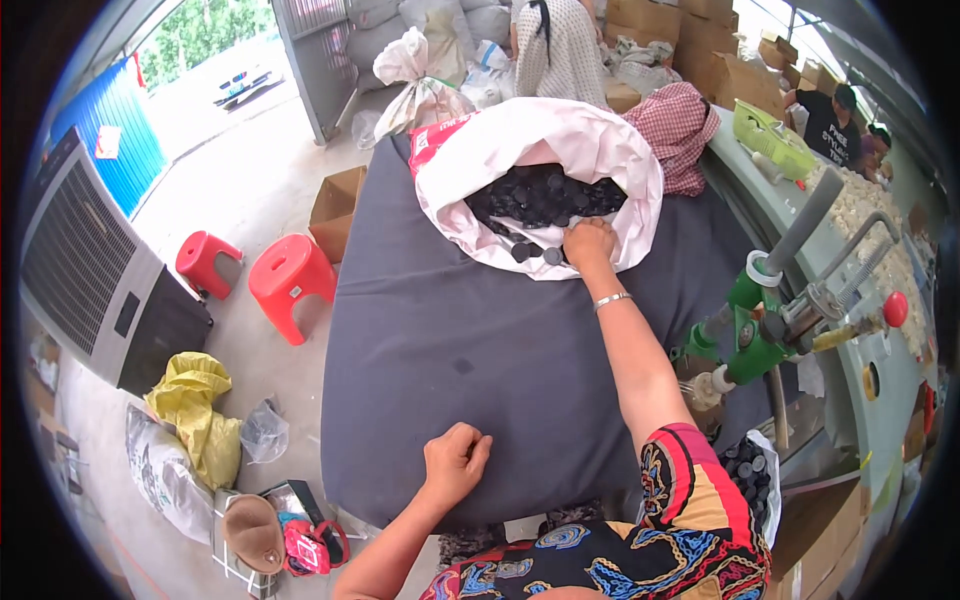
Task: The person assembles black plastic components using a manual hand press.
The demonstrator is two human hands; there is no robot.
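A big white sack (540, 125) lies on the dark cloth-covered table (450, 370), its mouth gaping toward me. Inside is a heap of small black round pieces (545, 195) like caps, and a few lie loose on the sack's near lip. My right hand (590, 243), arm stretched far forward, is closed on that near lip, beside the loose pieces; its fingertips are hidden. Close to the table's near edge, my left hand (457, 462) rests in a fist on the cloth. What it holds, if anything, cannot be seen.
A green machine with a grey lever (805, 220) stands at the right, before a long bench. Red stools (290, 280), a carton (337, 205) and an air cooler (95, 260) are at the left. A person (560, 50) bends beyond the table; others sit far right.
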